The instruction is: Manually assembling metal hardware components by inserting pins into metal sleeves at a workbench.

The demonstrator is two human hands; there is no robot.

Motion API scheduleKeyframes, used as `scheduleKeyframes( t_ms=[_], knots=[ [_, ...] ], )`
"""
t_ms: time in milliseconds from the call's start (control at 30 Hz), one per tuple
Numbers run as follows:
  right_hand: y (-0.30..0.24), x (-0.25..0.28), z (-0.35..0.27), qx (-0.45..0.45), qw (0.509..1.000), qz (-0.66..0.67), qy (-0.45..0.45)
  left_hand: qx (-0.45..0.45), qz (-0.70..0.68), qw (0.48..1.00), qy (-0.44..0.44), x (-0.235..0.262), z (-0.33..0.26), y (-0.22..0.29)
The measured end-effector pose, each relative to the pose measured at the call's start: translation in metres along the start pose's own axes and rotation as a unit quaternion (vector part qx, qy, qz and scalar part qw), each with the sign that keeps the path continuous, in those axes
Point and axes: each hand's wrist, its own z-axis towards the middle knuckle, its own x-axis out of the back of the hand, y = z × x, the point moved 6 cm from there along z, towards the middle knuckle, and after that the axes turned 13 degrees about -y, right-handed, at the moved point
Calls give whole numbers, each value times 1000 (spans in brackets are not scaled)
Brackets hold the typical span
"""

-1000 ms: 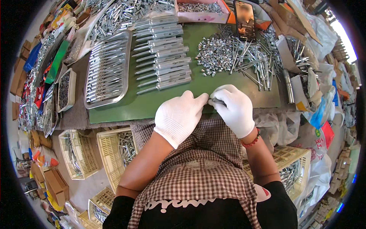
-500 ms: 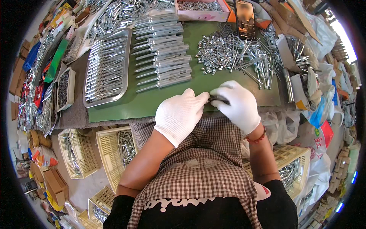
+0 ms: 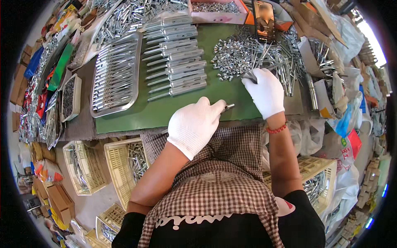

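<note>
My left hand [image 3: 194, 126], in a white knit glove, is closed around a slim metal rod [image 3: 229, 107]. One silvery end of it sticks out past the thumb and forefinger; most of it is hidden by the glove. My right hand [image 3: 265, 91], gloved the same way, is at the near edge of a heap of small metal sleeves [image 3: 232, 58] and loose metal pins [image 3: 285, 68]. Its fingers are closed on something dark grey that I cannot make out. Beyond my left hand lies a row of finished-looking metal tubes with pointed rods [image 3: 188, 84], side by side on the green mat.
A steel tray [image 3: 136, 89] of metal rods stands left on the green mat [image 3: 124, 122]. Behind are a pink box [image 3: 219, 17] of small parts and a propped phone [image 3: 264, 25]. A narrow bin [image 3: 73, 97] sits far left. Cream crates [image 3: 113, 165] with metal parts stand below the table.
My right hand has left my left hand and moved away and to the right, to the heap of small parts. The rod's end now shows beyond my left fingers, and that hand has stayed in place.
</note>
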Motion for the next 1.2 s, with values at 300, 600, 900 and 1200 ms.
scheduleKeyframes(
  t_ms=[300,600,900,1200],
  knots=[
    [-2,3,-6,36,999,16,-7,3,15,1000,4,0,1,-1],
    [-40,-2,-48,150,965,196,-87,-4,13,1000,2,0,0,-1],
    [-47,-7,-50,157,978,121,-70,-2,10,1000,-4,4,-1,2],
    [-45,-8,-37,144,963,169,-151,-8,18,1000,12,2,-2,-1]
  ],
)
